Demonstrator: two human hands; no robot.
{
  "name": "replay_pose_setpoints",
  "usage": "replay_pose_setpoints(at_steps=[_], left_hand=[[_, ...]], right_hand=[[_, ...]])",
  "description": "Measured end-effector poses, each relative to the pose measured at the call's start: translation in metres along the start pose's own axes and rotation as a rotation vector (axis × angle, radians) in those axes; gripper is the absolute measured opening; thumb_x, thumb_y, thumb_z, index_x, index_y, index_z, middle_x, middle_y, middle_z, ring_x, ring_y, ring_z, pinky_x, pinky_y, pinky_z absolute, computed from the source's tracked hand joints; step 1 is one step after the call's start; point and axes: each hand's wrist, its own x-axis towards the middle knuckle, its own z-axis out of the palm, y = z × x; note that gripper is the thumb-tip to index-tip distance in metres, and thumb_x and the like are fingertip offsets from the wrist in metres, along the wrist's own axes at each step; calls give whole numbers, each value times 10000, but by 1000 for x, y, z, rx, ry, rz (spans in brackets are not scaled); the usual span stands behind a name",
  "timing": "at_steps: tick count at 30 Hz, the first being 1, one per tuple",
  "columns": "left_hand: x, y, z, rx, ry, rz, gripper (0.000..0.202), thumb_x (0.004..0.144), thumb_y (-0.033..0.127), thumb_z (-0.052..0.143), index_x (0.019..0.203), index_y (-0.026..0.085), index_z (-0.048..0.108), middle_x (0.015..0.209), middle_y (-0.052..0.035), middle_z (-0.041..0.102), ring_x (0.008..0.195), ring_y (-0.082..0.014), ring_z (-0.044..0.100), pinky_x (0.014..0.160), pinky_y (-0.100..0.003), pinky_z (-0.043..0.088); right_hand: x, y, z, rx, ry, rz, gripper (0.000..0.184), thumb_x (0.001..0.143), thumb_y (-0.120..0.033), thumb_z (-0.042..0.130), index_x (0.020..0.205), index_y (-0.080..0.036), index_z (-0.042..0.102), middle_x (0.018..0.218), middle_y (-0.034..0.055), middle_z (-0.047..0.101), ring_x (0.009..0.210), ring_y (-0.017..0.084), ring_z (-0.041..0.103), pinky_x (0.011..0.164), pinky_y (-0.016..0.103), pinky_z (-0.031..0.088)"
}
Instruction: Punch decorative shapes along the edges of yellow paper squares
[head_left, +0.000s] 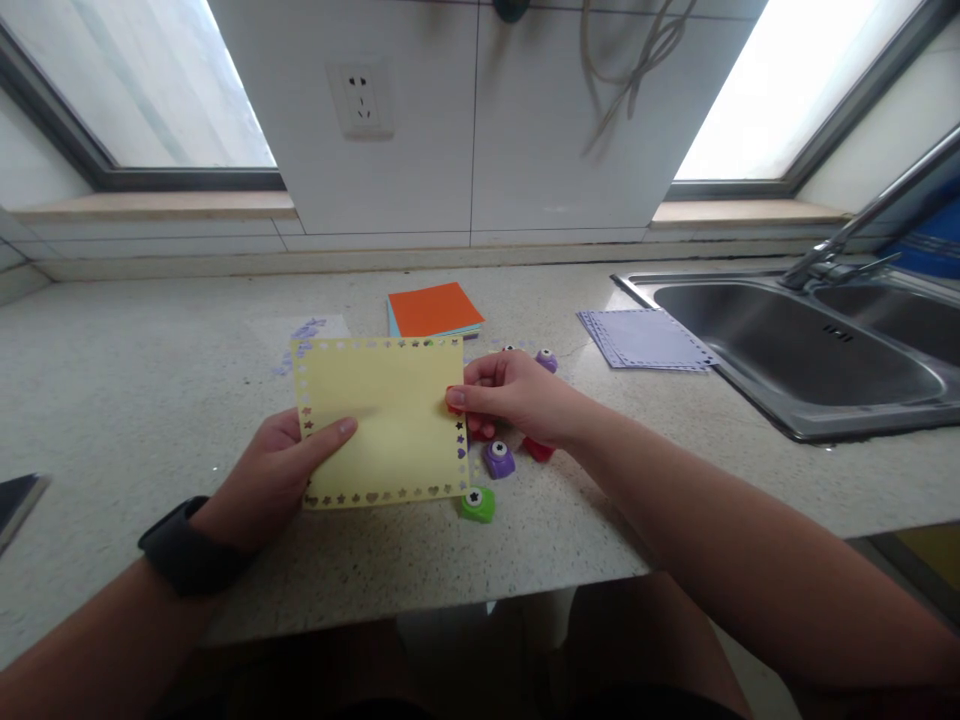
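My left hand (pixel 274 475) holds a yellow paper sheet (pixel 382 420) by its left edge, thumb on top. Small shapes are punched out all along the sheet's border. My right hand (pixel 514 395) is closed on a small red punch (pixel 454 397) clamped onto the sheet's right edge. Beside that hand on the counter lie a purple punch (pixel 498 458), a green punch (pixel 478 503), a red punch (pixel 538 449) and another purple punch (pixel 546 359).
A stack of coloured paper with an orange top sheet (pixel 433 308) lies behind the yellow one. Several lilac punched sheets (pixel 643 339) lie near the steel sink (pixel 795 345) at the right, with its tap (pixel 862 225). A dark object (pixel 16 500) is at the left edge. The speckled counter's front edge (pixel 420 590) is close.
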Motion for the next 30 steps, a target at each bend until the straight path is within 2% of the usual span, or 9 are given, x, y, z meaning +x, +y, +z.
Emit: replay_pose_setpoints(at_steps=[9, 14, 19, 30], left_hand=[[-2, 4, 3, 46, -1, 11, 326, 794, 397, 771, 1070, 226, 761, 977, -82, 810, 842, -325, 778, 687, -403, 660], [-2, 2, 2, 16, -13, -3, 312, 800, 385, 778, 1071, 231, 753, 974, -72, 811, 825, -303, 779, 666, -366, 653], [-2, 2, 2, 13, -10, 3, 328, 792, 387, 790, 1074, 224, 749, 977, -76, 811, 845, -306, 779, 718, -384, 658], [-2, 3, 2, 19, -14, 4, 341, 794, 388, 781, 1094, 228, 749, 1000, -78, 810, 865, -319, 779, 709, -391, 660]], right_hand=[[0, -1, 3, 20, 30, 12, 412, 742, -509, 830, 670, -179, 594, 600, -8, 615, 481, 79, 514, 436, 214, 407], [0, 0, 2, 53, 24, 6, 394, 749, -491, 832, 688, -177, 603, 596, -14, 612, 482, 77, 512, 439, 211, 401], [1, 0, 2, 65, 21, 5, 387, 752, -477, 832, 687, -175, 599, 588, -19, 611, 475, 75, 509, 439, 212, 395], [1, 1, 2, 38, 28, 12, 369, 773, -464, 818, 689, -183, 595, 594, -14, 619, 475, 79, 514, 428, 212, 392]])
